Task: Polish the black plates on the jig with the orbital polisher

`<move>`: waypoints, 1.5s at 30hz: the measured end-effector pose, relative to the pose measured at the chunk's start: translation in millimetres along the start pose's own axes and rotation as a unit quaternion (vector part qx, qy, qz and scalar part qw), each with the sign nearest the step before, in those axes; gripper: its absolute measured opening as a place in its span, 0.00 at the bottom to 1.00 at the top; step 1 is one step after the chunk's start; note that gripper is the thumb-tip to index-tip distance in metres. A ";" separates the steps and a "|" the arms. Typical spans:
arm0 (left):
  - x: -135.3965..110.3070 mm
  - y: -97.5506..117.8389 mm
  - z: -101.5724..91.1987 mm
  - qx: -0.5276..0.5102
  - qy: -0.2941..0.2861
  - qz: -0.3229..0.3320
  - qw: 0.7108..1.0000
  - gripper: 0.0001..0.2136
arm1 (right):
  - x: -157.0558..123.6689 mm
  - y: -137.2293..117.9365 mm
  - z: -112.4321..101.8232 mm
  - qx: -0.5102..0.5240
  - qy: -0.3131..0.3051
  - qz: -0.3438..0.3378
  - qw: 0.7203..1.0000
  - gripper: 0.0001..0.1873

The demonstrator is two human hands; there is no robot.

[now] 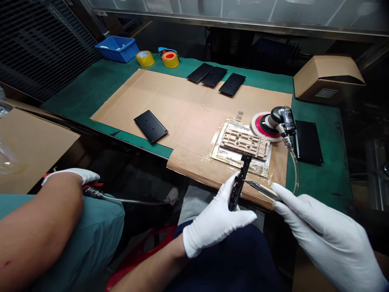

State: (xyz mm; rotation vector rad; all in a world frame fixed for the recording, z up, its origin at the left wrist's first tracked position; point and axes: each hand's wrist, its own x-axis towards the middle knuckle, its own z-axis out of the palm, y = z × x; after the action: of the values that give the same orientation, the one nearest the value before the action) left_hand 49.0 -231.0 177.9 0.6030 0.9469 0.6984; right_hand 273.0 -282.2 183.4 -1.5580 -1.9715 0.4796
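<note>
My left hand (215, 217), in a white glove, is shut on a narrow black plastic part (238, 182) and holds it upright. My right hand (319, 231), also gloved in white, grips a utility knife (261, 190), and its blade touches the black part's side. Behind them, a pneumatic orbital sander (269, 125) with a white pad lies on the cardboard sheet (188, 109), next to a perforated tan mould (244, 142) on plastic film. Another person's gloved hand (73, 176) rests at the far left, near a red-fitted air hose (94, 193).
A green-topped bench (91, 93) carries several black plates, yellow tape rolls (145, 58), and a blue plastic bin (117, 48). A cardboard box (328, 79) stands at the right. The bench's front edge runs just beyond my hands, and a clear air hose curves down from the sander.
</note>
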 end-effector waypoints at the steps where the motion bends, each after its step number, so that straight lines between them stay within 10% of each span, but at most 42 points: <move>1: 0.7 -0.8 0.1 0.011 -0.006 -0.001 1.000 0.35 | -1.2 0.5 0.8 0.000 -0.002 -0.003 1.000 0.25; 14: 5.6 -1.7 1.1 0.020 -0.020 0.000 1.000 0.36 | -12.0 -6.2 7.6 0.049 -0.044 -0.016 0.998 0.22; 17: 5.4 -2.5 -4.9 0.033 -0.010 -0.049 0.998 0.33 | -11.2 8.5 5.2 0.110 -0.018 0.111 0.988 0.18; 21: 7.8 -0.1 -12.8 -0.046 -0.014 -0.112 0.993 0.23 | -11.9 79.8 2.3 0.018 0.179 0.372 0.910 0.31; 25: 19.2 -1.0 -17.0 -0.154 -0.051 -0.105 0.981 0.23 | -14.8 158.3 12.5 -0.181 0.004 0.482 0.857 0.34; 27: 28.0 -6.3 -17.8 -0.177 -0.050 -0.096 0.978 0.23 | -13.8 166.1 21.0 -0.222 -0.047 0.468 0.854 0.35; 31: 52.3 -24.9 -11.9 -0.202 -0.013 -0.043 0.978 0.25 | 4.6 106.6 38.0 -0.235 0.060 0.313 0.918 0.40; 33: 68.7 -32.7 -5.6 -0.185 -0.026 0.007 0.982 0.26 | 25.9 64.3 48.3 -0.093 0.001 0.175 0.980 0.45; 36: 96.5 -35.9 -0.5 -0.112 -0.090 0.092 0.985 0.27 | 71.4 31.8 63.0 0.055 -0.133 0.079 0.986 0.55; 40: 124.4 -32.8 -16.2 0.082 -0.104 0.165 0.977 0.27 | 134.4 65.6 69.7 0.026 -0.130 0.054 0.990 0.56; 45: 134.5 -38.5 -41.7 0.357 0.103 0.284 0.884 0.18 | 176.8 124.1 84.4 -0.166 -0.196 0.019 0.966 0.57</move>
State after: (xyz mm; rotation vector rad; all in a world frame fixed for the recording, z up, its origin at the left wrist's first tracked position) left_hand 76.9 -146.8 62.0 1.5282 1.2449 0.9416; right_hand 286.3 -74.1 81.9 -1.8151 -2.4265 0.5267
